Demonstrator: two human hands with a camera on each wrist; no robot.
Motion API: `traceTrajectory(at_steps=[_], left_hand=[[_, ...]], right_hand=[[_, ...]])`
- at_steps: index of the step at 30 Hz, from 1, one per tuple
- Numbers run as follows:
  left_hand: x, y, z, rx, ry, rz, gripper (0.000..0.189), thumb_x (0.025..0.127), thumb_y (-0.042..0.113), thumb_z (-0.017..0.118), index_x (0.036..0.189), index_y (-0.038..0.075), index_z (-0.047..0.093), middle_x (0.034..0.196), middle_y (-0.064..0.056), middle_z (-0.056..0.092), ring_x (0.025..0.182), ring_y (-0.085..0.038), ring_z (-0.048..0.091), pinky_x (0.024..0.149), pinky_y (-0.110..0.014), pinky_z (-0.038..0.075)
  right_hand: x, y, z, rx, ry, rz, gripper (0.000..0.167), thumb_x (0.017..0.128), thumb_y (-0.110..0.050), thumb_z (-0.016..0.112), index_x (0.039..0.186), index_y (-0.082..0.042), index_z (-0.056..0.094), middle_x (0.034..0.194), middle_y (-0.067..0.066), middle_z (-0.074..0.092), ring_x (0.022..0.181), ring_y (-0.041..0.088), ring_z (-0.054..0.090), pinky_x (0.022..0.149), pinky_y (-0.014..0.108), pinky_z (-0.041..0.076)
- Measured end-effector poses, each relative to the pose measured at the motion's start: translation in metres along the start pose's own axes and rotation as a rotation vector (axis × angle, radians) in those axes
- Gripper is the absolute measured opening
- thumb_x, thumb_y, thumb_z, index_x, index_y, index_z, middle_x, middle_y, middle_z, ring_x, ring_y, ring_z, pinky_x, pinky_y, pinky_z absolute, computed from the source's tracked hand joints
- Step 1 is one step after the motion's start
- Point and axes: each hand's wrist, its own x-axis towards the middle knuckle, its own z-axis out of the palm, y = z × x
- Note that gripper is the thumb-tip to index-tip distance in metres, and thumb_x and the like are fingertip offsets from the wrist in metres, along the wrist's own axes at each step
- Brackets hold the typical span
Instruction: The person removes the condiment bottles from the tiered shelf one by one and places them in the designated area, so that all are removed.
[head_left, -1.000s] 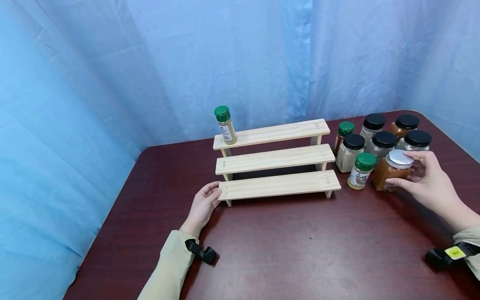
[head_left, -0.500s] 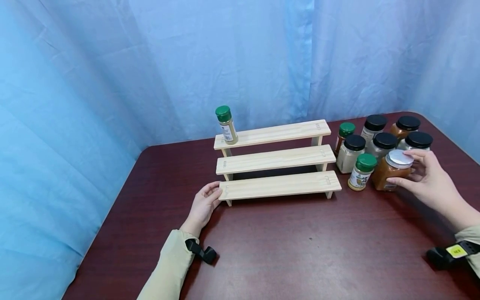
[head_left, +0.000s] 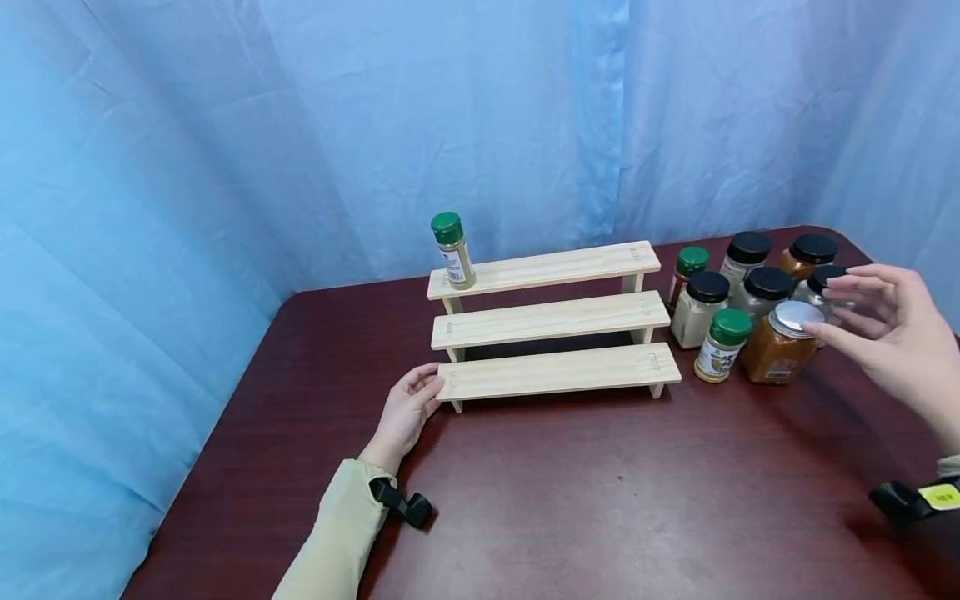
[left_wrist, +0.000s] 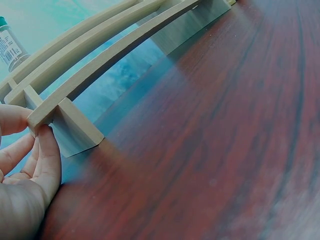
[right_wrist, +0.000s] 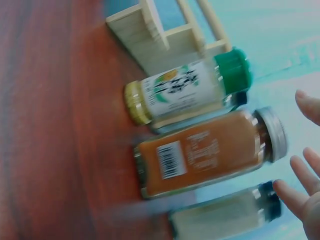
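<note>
My left hand (head_left: pixel 405 412) pinches the left end of the lowest board of a three-step wooden spice rack (head_left: pixel 558 372). In the left wrist view, thumb and finger (left_wrist: pixel 49 155) lie on either side of that board's corner. At the right, my right hand (head_left: pixel 903 337) is spread beside a square jar of orange-brown powder (head_left: pixel 780 354) with a silver lid. The right wrist view has a gap between its fingertips and this jar (right_wrist: pixel 205 150). A green-capped spice bottle (head_left: pixel 718 350) stands just left of the jar. Another green-capped bottle (head_left: pixel 453 254) stands on the top step's left end.
Behind the silver-lidded jar, several black-lidded jars (head_left: pixel 701 312) and a green-capped bottle (head_left: pixel 686 271) of red spice crowd together. They stand close to the rack's right end on the dark red table (head_left: pixel 562 500). A blue curtain (head_left: pixel 450 125) hangs behind.
My right hand has let go of the silver-lidded jar and drawn back to the right, fingers apart. The jar stays on the table. My left hand keeps its hold on the rack.
</note>
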Motion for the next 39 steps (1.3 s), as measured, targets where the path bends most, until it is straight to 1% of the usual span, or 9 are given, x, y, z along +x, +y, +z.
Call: traceTrajectory(at_steps=[3, 7, 17, 21, 25, 31, 35, 37, 39], left_hand=[[0.000, 0.000, -0.001, 0.002, -0.005, -0.001, 0.039, 0.094, -0.003, 0.049, 0.132, -0.010, 0.042, 0.093, -0.001, 0.053, 0.078, -0.004, 0.057, 0.069, -0.016, 0.049], [0.000, 0.000, -0.001, -0.001, -0.007, -0.004, 0.039, 0.094, -0.004, 0.049, 0.132, -0.009, 0.042, 0.092, 0.000, 0.053, 0.078, -0.004, 0.057, 0.069, -0.016, 0.049], [0.001, -0.001, -0.001, 0.012, -0.009, -0.003, 0.039, 0.094, -0.003, 0.050, 0.132, -0.009, 0.042, 0.091, 0.001, 0.053, 0.078, -0.003, 0.057, 0.068, -0.015, 0.049], [0.001, 0.000, -0.001, 0.012, -0.006, -0.007, 0.039, 0.094, -0.002, 0.050, 0.132, -0.008, 0.043, 0.092, 0.001, 0.053, 0.077, -0.004, 0.057, 0.068, -0.016, 0.049], [0.001, -0.001, -0.001, 0.008, -0.011, -0.001, 0.039, 0.094, -0.002, 0.050, 0.132, -0.009, 0.043, 0.093, 0.000, 0.053, 0.079, -0.003, 0.057, 0.070, -0.016, 0.049], [0.000, 0.000, 0.001, 0.004, -0.017, 0.003, 0.040, 0.094, -0.002, 0.050, 0.132, -0.011, 0.041, 0.093, 0.000, 0.053, 0.081, -0.003, 0.057, 0.071, -0.016, 0.050], [-0.001, -0.004, -0.003, -0.012, -0.051, 0.057, 0.042, 0.092, 0.004, 0.057, 0.129, -0.011, 0.044, 0.093, -0.001, 0.053, 0.083, -0.005, 0.057, 0.072, -0.016, 0.050], [0.002, -0.009, -0.007, -0.053, -0.101, 0.110, 0.042, 0.090, 0.010, 0.063, 0.126, -0.007, 0.049, 0.094, -0.002, 0.055, 0.084, -0.007, 0.058, 0.072, -0.017, 0.050], [0.001, -0.011, -0.009, -0.068, -0.118, 0.129, 0.044, 0.088, 0.014, 0.067, 0.124, -0.005, 0.052, 0.094, -0.001, 0.055, 0.085, -0.008, 0.058, 0.073, -0.018, 0.050]], right_hand=[[-0.001, -0.017, 0.002, -0.037, 0.031, -0.013, 0.068, 0.084, 0.002, 0.066, 0.140, -0.021, 0.034, 0.109, -0.030, 0.039, 0.093, -0.023, 0.041, 0.075, -0.005, 0.035], [-0.001, -0.036, 0.011, -0.034, 0.038, -0.101, 0.062, 0.084, 0.002, 0.066, 0.138, -0.015, 0.039, 0.115, -0.029, 0.039, 0.102, -0.020, 0.041, 0.084, -0.004, 0.033], [0.014, -0.081, 0.047, 0.187, -0.015, -0.269, 0.062, 0.075, 0.016, 0.068, 0.129, -0.004, 0.046, 0.116, -0.012, 0.052, 0.107, -0.004, 0.054, 0.087, 0.003, 0.041], [0.023, -0.093, 0.067, 0.235, -0.030, -0.335, 0.059, 0.073, 0.021, 0.067, 0.126, 0.003, 0.046, 0.116, -0.011, 0.053, 0.107, 0.000, 0.055, 0.090, 0.008, 0.043], [0.032, -0.106, 0.083, 0.249, -0.068, -0.325, 0.055, 0.077, 0.014, 0.068, 0.126, 0.001, 0.046, 0.117, -0.015, 0.050, 0.108, -0.002, 0.052, 0.091, 0.009, 0.042], [0.044, -0.124, 0.105, 0.308, -0.148, -0.274, 0.053, 0.080, 0.007, 0.069, 0.126, -0.003, 0.045, 0.118, -0.011, 0.049, 0.109, -0.001, 0.051, 0.094, 0.013, 0.043], [0.053, -0.138, 0.119, 0.322, -0.223, -0.217, 0.056, 0.084, -0.004, 0.070, 0.132, -0.012, 0.043, 0.124, -0.004, 0.046, 0.117, 0.010, 0.051, 0.100, 0.026, 0.044], [0.059, -0.144, 0.126, 0.329, -0.262, -0.197, 0.058, 0.085, -0.007, 0.070, 0.134, -0.014, 0.041, 0.128, 0.002, 0.045, 0.121, 0.019, 0.050, 0.103, 0.034, 0.042], [0.065, -0.150, 0.134, 0.330, -0.295, -0.186, 0.060, 0.086, -0.010, 0.069, 0.137, -0.014, 0.038, 0.130, 0.008, 0.044, 0.123, 0.026, 0.048, 0.104, 0.040, 0.040]])
